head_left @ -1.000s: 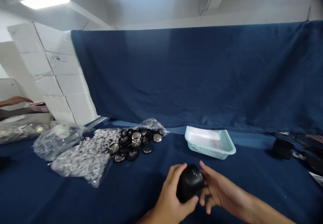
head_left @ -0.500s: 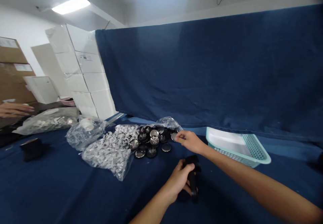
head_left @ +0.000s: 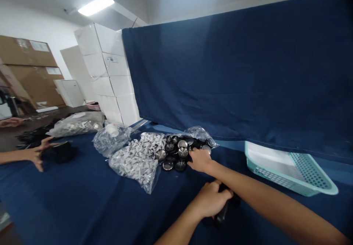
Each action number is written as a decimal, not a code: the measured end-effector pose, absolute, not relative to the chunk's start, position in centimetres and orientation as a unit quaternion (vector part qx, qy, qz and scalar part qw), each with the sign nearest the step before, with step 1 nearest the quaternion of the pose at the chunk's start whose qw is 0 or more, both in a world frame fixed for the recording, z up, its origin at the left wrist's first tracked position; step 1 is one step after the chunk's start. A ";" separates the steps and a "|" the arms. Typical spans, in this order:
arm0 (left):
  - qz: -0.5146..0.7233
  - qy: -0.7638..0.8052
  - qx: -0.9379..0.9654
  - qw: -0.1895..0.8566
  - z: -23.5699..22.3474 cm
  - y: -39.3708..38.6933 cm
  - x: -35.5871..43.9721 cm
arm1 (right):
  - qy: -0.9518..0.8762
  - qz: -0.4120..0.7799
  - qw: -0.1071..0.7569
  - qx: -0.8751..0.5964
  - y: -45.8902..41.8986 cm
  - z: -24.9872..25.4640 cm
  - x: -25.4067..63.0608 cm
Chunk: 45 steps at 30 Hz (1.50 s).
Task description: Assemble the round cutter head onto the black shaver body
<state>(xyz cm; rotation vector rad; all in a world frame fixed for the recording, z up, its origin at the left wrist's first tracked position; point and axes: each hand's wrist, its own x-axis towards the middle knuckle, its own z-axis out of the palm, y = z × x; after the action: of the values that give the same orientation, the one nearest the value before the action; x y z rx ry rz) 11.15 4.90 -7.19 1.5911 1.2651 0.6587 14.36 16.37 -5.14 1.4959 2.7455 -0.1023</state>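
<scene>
My left hand point(head_left: 211, 199) is closed around a black handle-like piece point(head_left: 221, 213), held low over the blue cloth. My right forearm crosses above and partly hides that piece. At the right front of a pile of round black discs with silvery faces point(head_left: 182, 152), my right hand point(head_left: 200, 160) reaches down with its fingers curled. Whatever lies under those fingers is hidden. Left of the pile, touching it, is an open clear bag of small white-and-grey pieces point(head_left: 135, 160).
A turquoise basket point(head_left: 289, 184) stands to the right. Crumpled clear bags point(head_left: 110, 140) lie behind the pieces. At left, another person's hand point(head_left: 38, 153) is beside a black cylindrical part point(head_left: 64, 152). White boxes point(head_left: 118, 87) and a blue curtain point(head_left: 234, 79) rise behind.
The view has swung left. My right hand has moved from the pile's right edge to its front, over where a single disc lay. The other person's hand has come to the black cylindrical part.
</scene>
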 end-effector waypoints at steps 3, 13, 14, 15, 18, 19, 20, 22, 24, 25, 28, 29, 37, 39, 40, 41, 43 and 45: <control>0.264 0.512 0.646 0.502 -7.6 5.3 11.1 | 0.880 -0.026 0.034 0.473 16.7 -5.0 14.8; 0.231 0.526 0.642 0.507 -6.7 4.8 11.1 | 0.897 -0.007 -0.007 0.441 16.0 -3.0 15.6; 0.221 0.525 0.637 0.520 -6.5 4.8 11.0 | 0.900 -0.006 -0.028 0.434 15.8 -2.6 15.1; 0.215 0.521 0.630 0.534 -6.4 4.8 11.0 | 0.905 -0.006 -0.050 0.423 15.6 -2.2 14.4; 0.225 0.497 0.594 0.592 -6.7 4.9 11.1 | 0.920 -0.010 -0.100 0.378 15.7 -1.2 11.6; 0.239 0.484 0.581 0.609 -7.1 4.9 11.1 | 0.924 -0.011 -0.110 0.365 16.0 -1.0 10.3; 0.255 0.473 0.570 0.622 -7.5 4.9 11.2 | 0.928 -0.012 -0.116 0.355 16.5 -0.9 9.1; 0.270 0.465 0.551 0.638 -8.7 5.0 11.3 | 0.932 -0.012 -0.120 0.341 17.5 -0.9 6.3; 0.264 0.477 0.533 0.647 -9.8 5.2 11.3 | 0.934 -0.008 -0.116 0.337 18.7 -1.3 3.6; 0.257 0.484 0.522 0.654 -10.4 5.3 11.3 | 0.934 -0.004 -0.111 0.339 19.2 -1.6 2.4; 0.248 0.490 0.491 0.676 -11.5 5.8 11.5 | 0.928 0.012 -0.096 0.359 20.3 -2.8 -0.4; 0.248 0.490 0.482 0.683 -11.7 5.9 11.6 | 0.925 0.018 -0.092 0.367 20.5 -3.2 -1.1; 0.250 0.478 0.455 0.709 -11.0 6.0 11.9 | 0.917 0.055 -0.114 0.378 19.7 -3.3 -0.5; 0.267 0.466 0.455 0.710 -10.5 5.8 11.7 | 0.921 0.050 -0.132 0.363 19.3 -2.4 0.7; 0.278 0.462 0.453 0.710 -10.4 5.8 11.6 | 0.924 0.045 -0.144 0.352 19.1 -1.8 1.4; 0.289 0.458 0.450 0.710 -10.3 5.8 11.5 | 0.927 0.037 -0.157 0.339 18.8 -1.3 2.2; 0.302 0.449 0.443 0.715 -10.3 5.8 11.3 | 0.931 0.014 -0.186 0.313 18.1 -0.4 3.9; 0.306 0.436 0.442 0.722 -10.3 5.8 11.1 | 0.932 -0.018 -0.214 0.291 17.2 0.3 6.0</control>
<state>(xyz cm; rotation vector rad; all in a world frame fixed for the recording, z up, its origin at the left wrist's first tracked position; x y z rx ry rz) 11.14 5.82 -10.33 0.9758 0.9625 0.6756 6.01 17.21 0.25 1.0631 3.4110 -0.0658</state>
